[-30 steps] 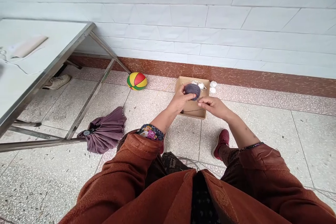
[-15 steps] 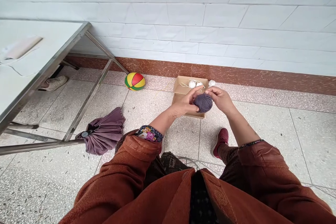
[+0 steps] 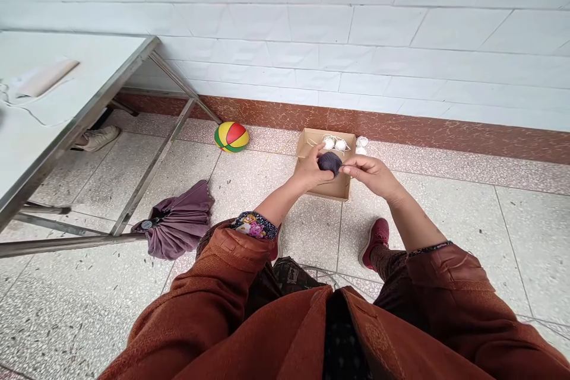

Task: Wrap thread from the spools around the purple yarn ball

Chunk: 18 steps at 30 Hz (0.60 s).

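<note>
A dark purple-grey ball of yarn [image 3: 330, 164] is gripped in my left hand [image 3: 310, 168], fingers and thumb around its left side. Close by on the right, my right hand [image 3: 370, 176] pinches thumb and forefinger together at the ball's edge, on what looks like its yarn strand. Below both hands an open cardboard box [image 3: 332, 190] rests on the floor. Inside the box, along its far side, lie white yarn balls [image 3: 340, 145] with loose pale strands. More white yarn [image 3: 361, 142] sits on the floor just right of the box. My left hand hides part of the box.
Left of the box, a red, yellow and green ball [image 3: 231, 137] lies by the tiled wall [image 3: 267, 24]. A folded purple umbrella [image 3: 182, 222] leans near the metal-framed table [image 3: 100, 95]. Another person's shoe [image 3: 102, 138] shows beneath that table.
My left hand has shifted slightly left with the yarn ball, turning it. My right hand has drawn back a little from the ball, its fingers now pinched at the right edge.
</note>
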Available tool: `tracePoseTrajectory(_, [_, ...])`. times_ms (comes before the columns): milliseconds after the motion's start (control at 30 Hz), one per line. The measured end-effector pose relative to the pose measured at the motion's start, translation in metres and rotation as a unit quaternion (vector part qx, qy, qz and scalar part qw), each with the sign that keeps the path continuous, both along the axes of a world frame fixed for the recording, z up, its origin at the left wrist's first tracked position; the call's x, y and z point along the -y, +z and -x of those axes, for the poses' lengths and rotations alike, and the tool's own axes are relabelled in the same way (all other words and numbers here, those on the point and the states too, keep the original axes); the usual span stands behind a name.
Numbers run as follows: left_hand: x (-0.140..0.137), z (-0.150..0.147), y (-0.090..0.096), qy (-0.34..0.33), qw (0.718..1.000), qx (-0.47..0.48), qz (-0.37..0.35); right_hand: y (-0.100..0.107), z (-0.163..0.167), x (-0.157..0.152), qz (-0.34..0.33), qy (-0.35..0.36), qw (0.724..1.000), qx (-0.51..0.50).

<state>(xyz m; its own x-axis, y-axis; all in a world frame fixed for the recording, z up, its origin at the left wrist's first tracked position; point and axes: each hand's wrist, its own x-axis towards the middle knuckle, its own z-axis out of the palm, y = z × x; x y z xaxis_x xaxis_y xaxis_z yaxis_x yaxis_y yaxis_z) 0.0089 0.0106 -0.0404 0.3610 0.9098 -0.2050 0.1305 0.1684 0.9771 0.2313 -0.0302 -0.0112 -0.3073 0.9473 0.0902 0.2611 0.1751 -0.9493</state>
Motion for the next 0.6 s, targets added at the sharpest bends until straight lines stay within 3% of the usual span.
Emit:
tracePoseTrajectory(100, [0.005,0.000,0.003,-0.115,0.993,0.000,0.010,-0.004,-0.006,-0.006,-0.027,-0.076,0.997,-0.010])
tracePoseTrajectory(200, [0.009,0.000,0.008,-0.213,0.969,0.117,0.035,-0.011,-0.008,-0.010,-0.033,-0.109,0.993,-0.008])
tracePoseTrajectory(267, [0.010,0.000,0.013,-0.230,0.950,0.206,0.050,-0.016,-0.008,-0.011,-0.024,-0.114,0.993,-0.006])
tracePoseTrajectory(367, [0.010,0.004,0.021,-0.196,0.937,0.278,0.082,-0.023,-0.007,-0.011,-0.015,-0.111,0.993,0.022])
tracePoseTrajectory(467, [0.007,0.007,0.027,-0.113,0.946,0.292,0.089,-0.028,-0.005,-0.011,-0.024,-0.090,0.993,0.073])
tracePoseTrajectory(600, [-0.002,0.005,0.023,0.025,0.963,0.261,0.063,-0.021,0.003,-0.003,-0.031,0.024,0.996,0.084])
